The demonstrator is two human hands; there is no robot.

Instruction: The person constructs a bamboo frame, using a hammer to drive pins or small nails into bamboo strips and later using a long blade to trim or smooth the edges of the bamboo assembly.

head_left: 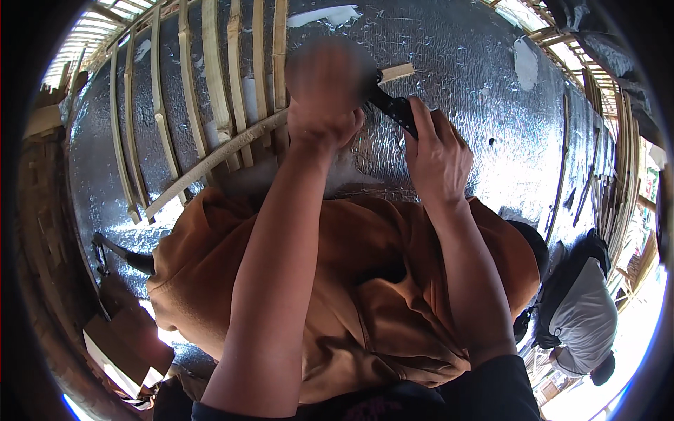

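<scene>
Right hand [439, 154]: closed around the handle of a black tool [401, 116], fingers wrapped and knuckles up. The tool's long axis slants from the grip up and leftward, toward the left hand; its far end meets a blurred patch, so its kind cannot be told.

Left hand [321, 128]: forearm straight out ahead of the person, some fingers curled in; the rest is lost in the blur. Whether it is clenched on anything cannot be told.

Long stick [217, 161]: pale wood, lying at a slant across the lower parts of several slats, rising from lower left to the left hand, where it passes out of sight. Left hand much the nearer.

Wood end [400, 71]: pale, squared, just beyond the tool and to the right of the blur, above the right hand; possibly the same stick, but the join is hidden.

Slats [160, 105]: a spaced row, upper left, long axes running away from the person.

Foil sheet [477, 77]: silvery, crinkled, beneath the slats.

Brown cloth [351, 281]: across the lap, below both hands.

Cardboard [130, 344]: lower left.

Another person [586, 326]: pale top, far right.
</scene>
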